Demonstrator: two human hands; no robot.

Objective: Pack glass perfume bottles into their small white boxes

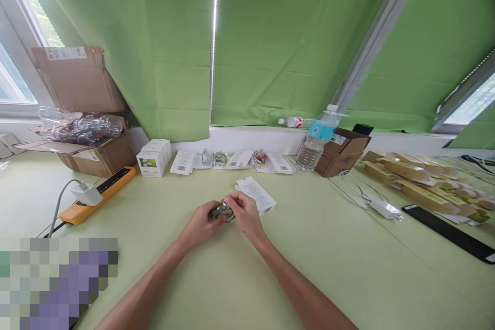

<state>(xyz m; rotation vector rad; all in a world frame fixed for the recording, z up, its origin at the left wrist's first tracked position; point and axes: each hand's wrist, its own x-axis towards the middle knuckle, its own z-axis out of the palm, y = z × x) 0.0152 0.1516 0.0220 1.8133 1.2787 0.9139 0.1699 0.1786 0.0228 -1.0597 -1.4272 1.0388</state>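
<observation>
Both hands are together above the middle of the table. A small coiled bundle, dark and shiny with greenish loops, is held between them; its exact kind is hard to make out. My left hand is closed around its left side, the thumb across the front. With fingertips pinched, my right hand grips its upper right edge. Just behind the right hand lies a flat white printed box. Farther back, a green coiled bundle and a red one rest among similar white boxes.
White cartons, a large water bottle and a brown box line the back. An orange power strip and an open cardboard box are left. Right are a white charger, a black bar and yellowish packages.
</observation>
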